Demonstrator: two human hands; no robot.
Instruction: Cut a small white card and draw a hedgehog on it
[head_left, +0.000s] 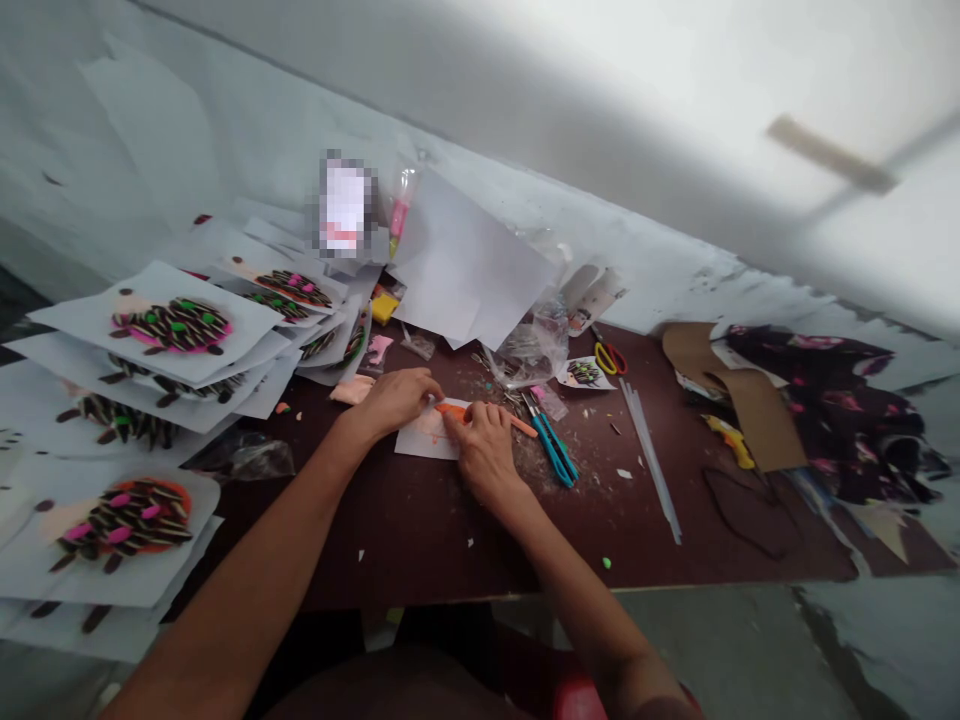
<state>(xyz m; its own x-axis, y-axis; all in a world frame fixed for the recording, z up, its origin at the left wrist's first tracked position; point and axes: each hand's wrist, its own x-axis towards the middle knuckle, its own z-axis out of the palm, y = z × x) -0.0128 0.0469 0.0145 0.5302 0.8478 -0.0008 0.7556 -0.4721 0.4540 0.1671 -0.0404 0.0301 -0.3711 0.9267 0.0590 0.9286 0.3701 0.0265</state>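
Observation:
A small white sheet of paper (409, 445) lies on the dark table, with a pale peach shape (429, 423) and orange modelling clay (452, 410) on it. My left hand (397, 397) is at the sheet's upper left edge, fingers curled together on it. Bent over the orange clay, my right hand (486, 440) presses it with its fingertips and partly hides it. An orange stick-like piece (523, 426) pokes out beyond the right hand. Just to the right lie scissors with turquoise handles (555, 450). A peach clay lump (352, 389) sits beside my left wrist.
Stacked sheets with clay hedgehogs (172, 325) crowd the left side. At the back are a large white sheet (469, 260), plastic bags (532, 345) and yellow-red scissors (611, 358). Clear glue sticks (651, 460), a yellow glue gun (729, 440) and dark cloth (832, 410) lie rightward.

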